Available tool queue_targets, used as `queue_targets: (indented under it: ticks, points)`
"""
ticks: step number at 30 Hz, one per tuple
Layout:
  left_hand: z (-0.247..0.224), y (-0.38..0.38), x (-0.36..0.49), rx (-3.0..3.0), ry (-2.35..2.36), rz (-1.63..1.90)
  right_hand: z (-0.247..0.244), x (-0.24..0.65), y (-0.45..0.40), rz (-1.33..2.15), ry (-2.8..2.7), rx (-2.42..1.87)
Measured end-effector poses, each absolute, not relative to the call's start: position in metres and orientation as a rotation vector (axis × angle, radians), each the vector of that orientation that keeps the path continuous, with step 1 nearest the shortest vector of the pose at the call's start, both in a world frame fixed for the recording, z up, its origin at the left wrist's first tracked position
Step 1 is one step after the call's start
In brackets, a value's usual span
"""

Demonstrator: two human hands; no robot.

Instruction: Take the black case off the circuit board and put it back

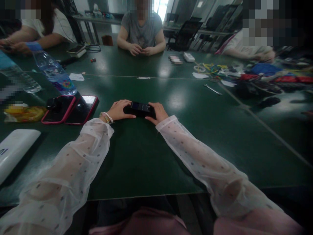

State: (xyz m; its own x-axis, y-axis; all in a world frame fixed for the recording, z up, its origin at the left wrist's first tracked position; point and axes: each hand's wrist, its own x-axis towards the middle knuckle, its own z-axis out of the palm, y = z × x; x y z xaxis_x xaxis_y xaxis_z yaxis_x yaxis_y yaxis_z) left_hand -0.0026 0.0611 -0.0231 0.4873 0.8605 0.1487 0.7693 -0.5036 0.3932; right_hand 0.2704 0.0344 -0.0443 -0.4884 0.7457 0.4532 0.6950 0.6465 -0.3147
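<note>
A small black box-shaped device point(140, 109) with a little screen and some buttons lies on the green table point(146, 156), straight ahead of me. My left hand point(119, 110) grips its left end, thumb along the near side and fingers over the far side. On the right end, my right hand point(157, 112) holds it the same way. What kind of device it is, I cannot make out. Both forearms are stretched forward in sheer white dotted sleeves, and a beaded bracelet point(107, 117) circles my left wrist.
Left of my hands lie two red-edged phones point(81, 110), a yellow packet point(25, 113), a white case point(18, 150) and water bottles point(55, 73). A wrench point(212, 89) and a heap of cables point(215, 69) lie to the right. Several people sit around the table.
</note>
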Motion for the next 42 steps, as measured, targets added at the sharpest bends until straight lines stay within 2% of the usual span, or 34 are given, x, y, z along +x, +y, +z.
queue_targets:
  ticks: [22,42]
  points:
    - [-0.0233,0.0612,-0.0027,2.458,1.379,0.468,-0.0487,0.2706,0.0380,0.107,-2.292,-1.096]
    - [-0.0235,0.0609,-0.0033,2.463,1.358,0.491,-0.0420,0.2676,0.0342,0.318,-2.079,-1.213]
